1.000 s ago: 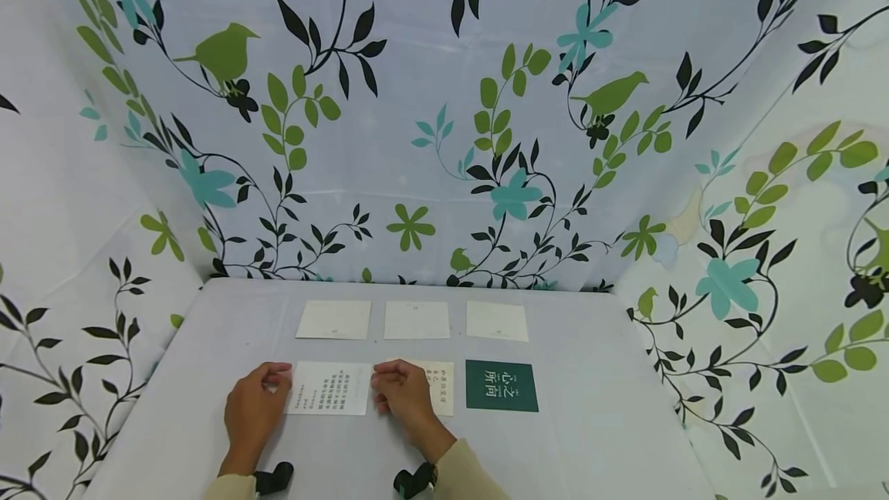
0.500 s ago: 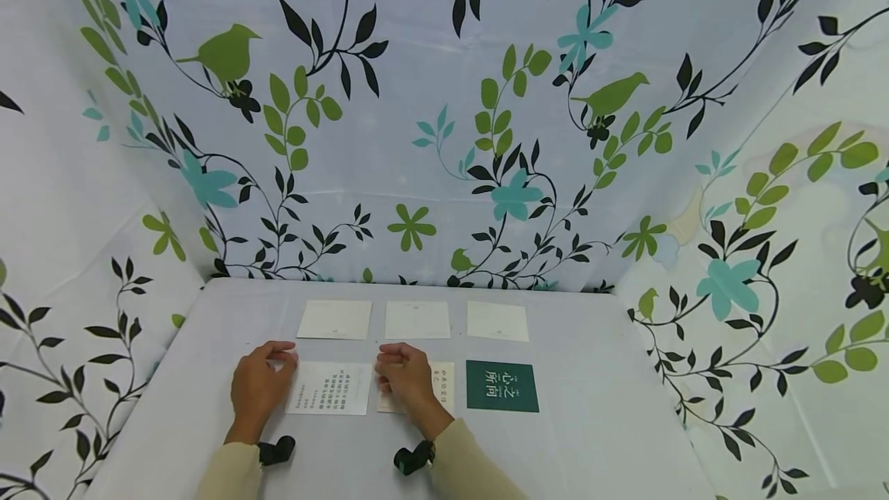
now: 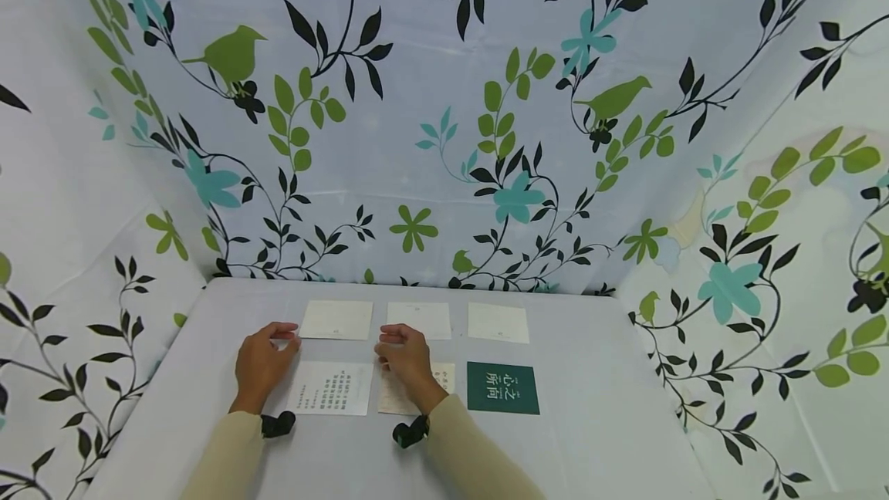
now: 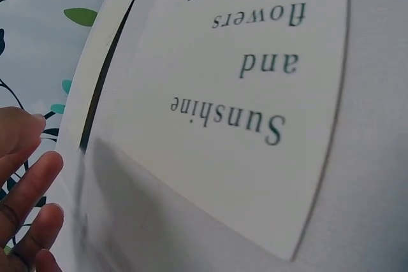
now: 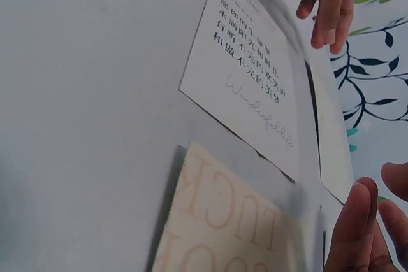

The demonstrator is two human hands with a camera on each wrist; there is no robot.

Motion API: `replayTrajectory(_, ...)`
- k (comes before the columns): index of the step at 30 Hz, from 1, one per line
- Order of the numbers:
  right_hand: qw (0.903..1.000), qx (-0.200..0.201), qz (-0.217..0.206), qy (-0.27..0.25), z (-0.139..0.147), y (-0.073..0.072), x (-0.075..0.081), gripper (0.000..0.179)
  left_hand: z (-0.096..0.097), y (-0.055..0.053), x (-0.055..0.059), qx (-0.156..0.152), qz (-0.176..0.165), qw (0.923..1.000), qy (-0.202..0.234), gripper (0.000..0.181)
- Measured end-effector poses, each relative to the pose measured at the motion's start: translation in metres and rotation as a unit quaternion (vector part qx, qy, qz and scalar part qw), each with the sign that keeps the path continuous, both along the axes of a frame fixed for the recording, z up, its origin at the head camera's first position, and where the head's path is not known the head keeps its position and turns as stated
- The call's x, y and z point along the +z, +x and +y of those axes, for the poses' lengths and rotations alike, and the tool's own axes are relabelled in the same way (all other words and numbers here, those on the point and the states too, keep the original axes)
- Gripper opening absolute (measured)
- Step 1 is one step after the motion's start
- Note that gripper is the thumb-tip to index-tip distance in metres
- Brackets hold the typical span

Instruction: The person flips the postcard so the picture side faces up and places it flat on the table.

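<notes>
My left hand [image 3: 266,365] hovers at the near left corner of the blank cream card [image 3: 336,320] in the back row, thumb and fingers apart with nothing between them. My right hand [image 3: 406,365] is over the front middle card [image 3: 443,380], fingertips between the back left card and the back middle card [image 3: 419,320]. In the right wrist view its fingers [image 5: 354,221] are bent loosely and hold nothing. Between the hands lies a white card [image 3: 329,388] with dark printed text, "Sunshine and flowers" showing in the left wrist view. The hand partly covers the front middle card, marked with pale "LUCK" lettering.
A dark green card [image 3: 503,388] with white characters lies front right. Another blank cream card [image 3: 498,322] is behind it. All lie flat in two rows on a white-covered table [image 3: 597,407]. A patterned curtain [image 3: 444,114] stands behind the table and at its sides.
Both hands have moved forward, away from the sides of the front left text card to the near edge of the back row. The cards have stayed in place.
</notes>
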State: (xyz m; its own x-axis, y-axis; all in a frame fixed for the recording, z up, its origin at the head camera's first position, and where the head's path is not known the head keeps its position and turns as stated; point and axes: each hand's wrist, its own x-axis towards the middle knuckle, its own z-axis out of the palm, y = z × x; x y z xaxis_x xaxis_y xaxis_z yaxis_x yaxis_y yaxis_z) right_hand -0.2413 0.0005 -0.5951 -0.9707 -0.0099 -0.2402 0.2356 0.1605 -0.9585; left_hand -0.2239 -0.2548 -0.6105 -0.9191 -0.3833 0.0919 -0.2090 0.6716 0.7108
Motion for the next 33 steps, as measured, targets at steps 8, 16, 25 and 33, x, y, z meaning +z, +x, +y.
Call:
replayTrajectory(8,0.9998,0.016,-0.001,0.015,-0.009,-0.015,0.006,0.042,-0.003,-0.02,0.006,-0.009,-0.013,0.9998,0.016,0.031)
replayTrajectory(16,0.9987,0.032,-0.02,0.035,-0.017,-0.023,0.008,0.053,-0.004,-0.034,0.009,-0.025,-0.038,0.9982,0.039,0.035)
replayTrajectory(25,0.9974,0.05,-0.046,0.025,-0.019,-0.024,0.001,0.058,-0.001,-0.039,0.003,-0.028,-0.054,0.998,0.017,0.037)
replayTrajectory(33,0.9973,0.055,-0.045,0.016,-0.025,-0.028,-0.005,0.057,0.004,-0.043,0.003,-0.033,-0.058,0.9977,0.013,0.039)
